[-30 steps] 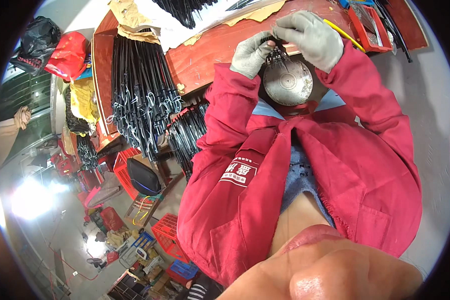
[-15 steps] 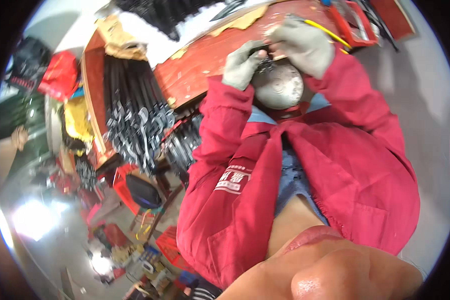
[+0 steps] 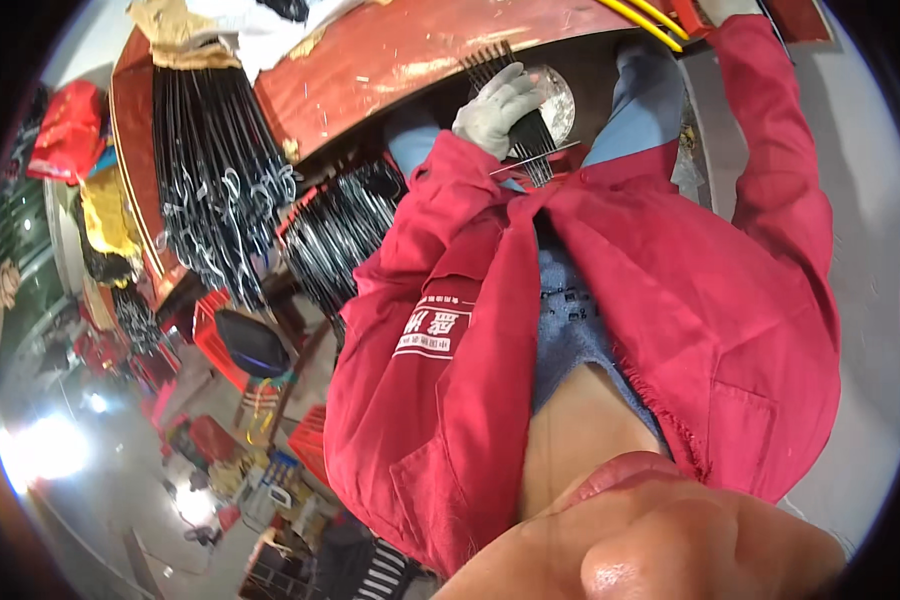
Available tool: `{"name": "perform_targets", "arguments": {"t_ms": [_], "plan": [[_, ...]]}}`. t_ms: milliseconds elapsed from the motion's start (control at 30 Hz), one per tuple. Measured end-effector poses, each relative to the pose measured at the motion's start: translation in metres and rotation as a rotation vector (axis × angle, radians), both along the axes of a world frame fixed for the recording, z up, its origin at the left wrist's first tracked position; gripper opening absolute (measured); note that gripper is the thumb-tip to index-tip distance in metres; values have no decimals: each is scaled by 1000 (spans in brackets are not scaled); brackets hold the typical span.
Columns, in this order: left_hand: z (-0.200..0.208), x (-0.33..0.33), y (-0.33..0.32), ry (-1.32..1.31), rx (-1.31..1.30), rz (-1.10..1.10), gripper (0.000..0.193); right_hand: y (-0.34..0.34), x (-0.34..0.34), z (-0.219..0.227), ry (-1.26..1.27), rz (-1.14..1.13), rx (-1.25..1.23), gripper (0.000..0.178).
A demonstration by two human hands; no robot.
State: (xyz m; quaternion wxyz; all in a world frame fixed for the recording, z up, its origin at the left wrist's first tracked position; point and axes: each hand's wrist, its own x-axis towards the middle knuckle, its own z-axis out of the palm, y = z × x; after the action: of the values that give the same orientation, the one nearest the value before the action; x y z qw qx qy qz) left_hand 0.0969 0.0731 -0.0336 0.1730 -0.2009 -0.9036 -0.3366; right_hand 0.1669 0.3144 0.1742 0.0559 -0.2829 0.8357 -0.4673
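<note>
My left hand point(image 3: 495, 112), in a pale grey work glove, is closed round a bundle of thin black rods point(image 3: 532, 140) in front of my chest. The rods stick out above and below the glove, and a thin straight metal rod point(image 3: 535, 158) lies across their lower ends. Just behind is a round silvery metal piece point(image 3: 558, 103), partly covered by the hand and bundle. My right arm stretches to the upper right; only a pale sliver of my right hand point(image 3: 720, 10) shows at the top edge, beside a red tray point(image 3: 686, 16), with its fingers hidden.
A red-topped workbench point(image 3: 370, 80) curves across the top, with two yellow handles point(image 3: 642, 22) near the tray. At left hang many black rods with hooked silvery ends point(image 3: 210, 180), beside a second dark bundle point(image 3: 335, 235). A red crate point(image 3: 215, 335) holds a dark rounded item.
My right hand has left the round metal piece and reached to the upper right. My left hand, earlier beside that piece, now holds the bundle of rods upright. The view has shifted.
</note>
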Motion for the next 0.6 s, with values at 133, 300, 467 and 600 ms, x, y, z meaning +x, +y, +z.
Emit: {"name": "perform_targets", "arguments": {"t_ms": [133,300,467,600], "plan": [[1,-22,48,-111,-69,-178,36,-1,-39,13,102,-181,300,26],[12,-15,62,-120,-353,106,35,-5,-95,6,224,-206,519,29],[-5,-1,40,-198,-93,111,33,12,-175,-34,361,-184,716,33],[-4,-14,68,-131,-95,-31,38,181,-301,-134,426,-309,973,36]]}}
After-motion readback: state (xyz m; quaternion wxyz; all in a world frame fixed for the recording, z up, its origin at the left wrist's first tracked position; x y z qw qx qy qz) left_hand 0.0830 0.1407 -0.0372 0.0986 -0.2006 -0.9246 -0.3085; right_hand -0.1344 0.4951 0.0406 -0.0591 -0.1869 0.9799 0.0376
